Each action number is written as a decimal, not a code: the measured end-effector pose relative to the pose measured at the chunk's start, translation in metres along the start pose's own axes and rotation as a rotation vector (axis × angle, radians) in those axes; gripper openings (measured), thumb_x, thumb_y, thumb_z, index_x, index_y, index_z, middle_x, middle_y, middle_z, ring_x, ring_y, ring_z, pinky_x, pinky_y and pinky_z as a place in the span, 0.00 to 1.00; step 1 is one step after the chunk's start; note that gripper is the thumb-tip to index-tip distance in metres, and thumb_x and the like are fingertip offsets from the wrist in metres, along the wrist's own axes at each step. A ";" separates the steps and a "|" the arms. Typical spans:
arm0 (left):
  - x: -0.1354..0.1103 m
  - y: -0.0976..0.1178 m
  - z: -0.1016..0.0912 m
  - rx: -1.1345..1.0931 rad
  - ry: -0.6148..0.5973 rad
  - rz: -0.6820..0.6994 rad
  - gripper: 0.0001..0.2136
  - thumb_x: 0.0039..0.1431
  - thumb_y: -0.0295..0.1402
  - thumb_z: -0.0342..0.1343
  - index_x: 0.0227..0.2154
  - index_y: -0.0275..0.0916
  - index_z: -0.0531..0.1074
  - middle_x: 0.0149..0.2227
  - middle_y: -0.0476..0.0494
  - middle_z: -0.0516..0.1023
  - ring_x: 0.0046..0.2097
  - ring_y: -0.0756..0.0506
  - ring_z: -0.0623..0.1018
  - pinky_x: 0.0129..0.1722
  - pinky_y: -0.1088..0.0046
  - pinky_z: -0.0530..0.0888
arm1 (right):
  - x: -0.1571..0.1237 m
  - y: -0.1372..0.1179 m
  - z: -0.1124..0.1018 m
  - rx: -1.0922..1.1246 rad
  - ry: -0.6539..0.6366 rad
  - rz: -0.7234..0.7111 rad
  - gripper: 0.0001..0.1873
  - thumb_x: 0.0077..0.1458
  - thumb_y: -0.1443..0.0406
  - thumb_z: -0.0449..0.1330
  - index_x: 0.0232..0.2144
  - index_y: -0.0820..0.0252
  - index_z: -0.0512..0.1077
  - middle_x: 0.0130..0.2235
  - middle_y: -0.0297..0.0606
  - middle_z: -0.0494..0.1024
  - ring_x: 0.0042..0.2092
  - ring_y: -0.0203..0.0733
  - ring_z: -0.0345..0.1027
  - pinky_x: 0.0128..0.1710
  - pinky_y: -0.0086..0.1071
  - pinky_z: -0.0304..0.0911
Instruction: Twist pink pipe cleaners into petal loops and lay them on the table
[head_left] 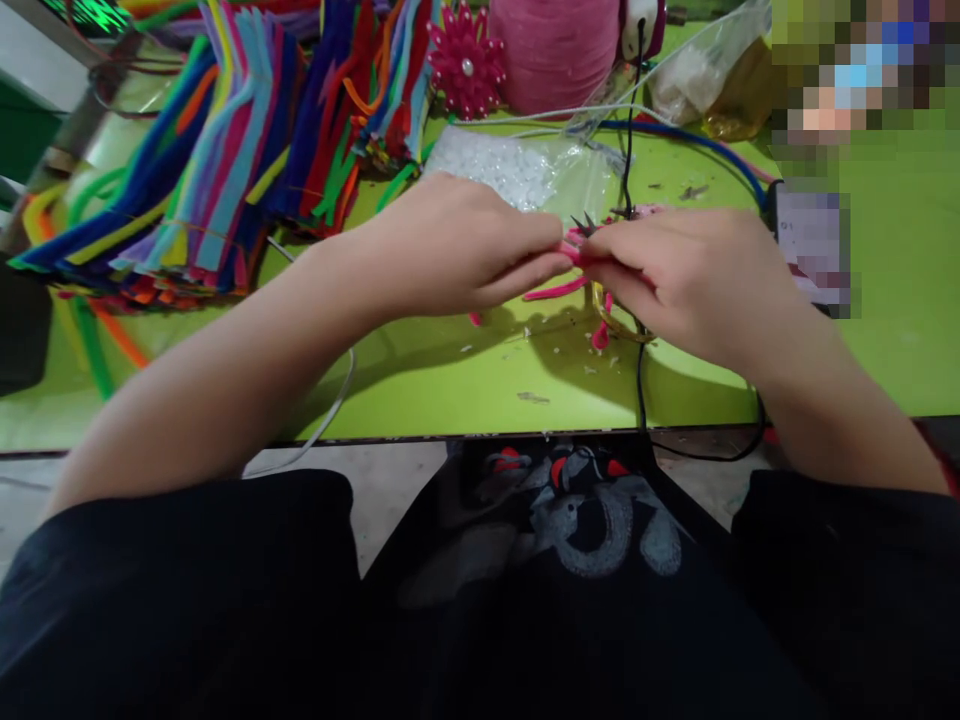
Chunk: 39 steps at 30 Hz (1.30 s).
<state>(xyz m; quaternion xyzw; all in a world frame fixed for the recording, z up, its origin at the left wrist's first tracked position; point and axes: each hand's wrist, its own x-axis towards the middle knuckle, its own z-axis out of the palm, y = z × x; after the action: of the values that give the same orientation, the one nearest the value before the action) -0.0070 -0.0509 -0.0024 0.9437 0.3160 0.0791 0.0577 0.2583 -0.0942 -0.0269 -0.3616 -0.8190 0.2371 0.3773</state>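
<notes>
My left hand (465, 250) and my right hand (690, 275) meet above the green table (450, 380), fingers pinched together on a pink pipe cleaner (559, 290). Pink loops of it hang below the fingers near a yellowish ring (604, 320). A small dark pointed piece (583, 224) sticks up between the fingertips; I cannot make out what it is.
A heap of multicoloured pipe cleaners (217, 150) lies at the back left. Behind the hands are a bag of white beads (510, 165), a pink flower (465, 60), a pink spool (555, 50), plastic bags (712, 70) and black and blue cables (637, 150).
</notes>
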 end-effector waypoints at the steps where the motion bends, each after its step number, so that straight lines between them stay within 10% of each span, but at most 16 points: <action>1: -0.001 -0.003 0.007 -0.082 0.036 -0.042 0.22 0.79 0.54 0.47 0.40 0.46 0.78 0.23 0.47 0.69 0.26 0.44 0.62 0.35 0.61 0.58 | 0.000 0.004 -0.003 -0.147 -0.009 -0.035 0.10 0.70 0.52 0.69 0.37 0.46 0.84 0.30 0.38 0.83 0.34 0.52 0.77 0.39 0.45 0.73; 6: -0.009 -0.006 0.054 -0.237 0.093 -0.136 0.14 0.69 0.48 0.66 0.46 0.44 0.82 0.44 0.38 0.86 0.44 0.37 0.83 0.42 0.62 0.73 | 0.007 0.018 -0.014 -0.280 0.159 -0.150 0.03 0.66 0.63 0.72 0.38 0.47 0.87 0.35 0.37 0.85 0.36 0.47 0.78 0.38 0.43 0.71; 10: -0.009 0.007 0.070 -0.223 0.116 -0.115 0.10 0.76 0.36 0.55 0.46 0.42 0.82 0.51 0.33 0.86 0.52 0.35 0.84 0.50 0.58 0.77 | 0.013 0.027 -0.009 0.108 0.196 -0.110 0.05 0.62 0.61 0.79 0.37 0.51 0.87 0.32 0.32 0.85 0.27 0.35 0.72 0.25 0.34 0.63; 18: -0.017 0.017 0.053 -0.774 0.302 -0.267 0.07 0.73 0.41 0.63 0.41 0.44 0.78 0.32 0.46 0.84 0.32 0.45 0.81 0.34 0.65 0.77 | 0.015 0.027 0.007 0.535 0.410 -0.010 0.23 0.51 0.52 0.86 0.31 0.51 0.77 0.29 0.31 0.84 0.29 0.39 0.79 0.29 0.32 0.78; 23: -0.023 0.033 0.039 -1.012 0.356 -0.253 0.14 0.66 0.45 0.74 0.41 0.40 0.83 0.43 0.39 0.90 0.43 0.43 0.88 0.42 0.66 0.86 | 0.009 0.022 0.022 0.581 0.285 0.147 0.24 0.56 0.46 0.82 0.34 0.51 0.74 0.32 0.30 0.84 0.31 0.41 0.81 0.30 0.33 0.78; 39: -0.026 0.037 0.047 -0.933 0.391 -0.159 0.06 0.66 0.37 0.71 0.41 0.42 0.88 0.41 0.44 0.91 0.42 0.45 0.89 0.45 0.68 0.85 | -0.001 0.029 0.027 0.537 0.129 0.159 0.25 0.67 0.39 0.72 0.37 0.50 0.75 0.34 0.32 0.82 0.34 0.42 0.81 0.36 0.37 0.80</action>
<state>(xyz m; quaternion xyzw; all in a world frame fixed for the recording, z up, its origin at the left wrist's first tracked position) 0.0032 -0.0989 -0.0455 0.7582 0.3227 0.3821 0.4185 0.2491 -0.0796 -0.0631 -0.3263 -0.6701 0.4509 0.4911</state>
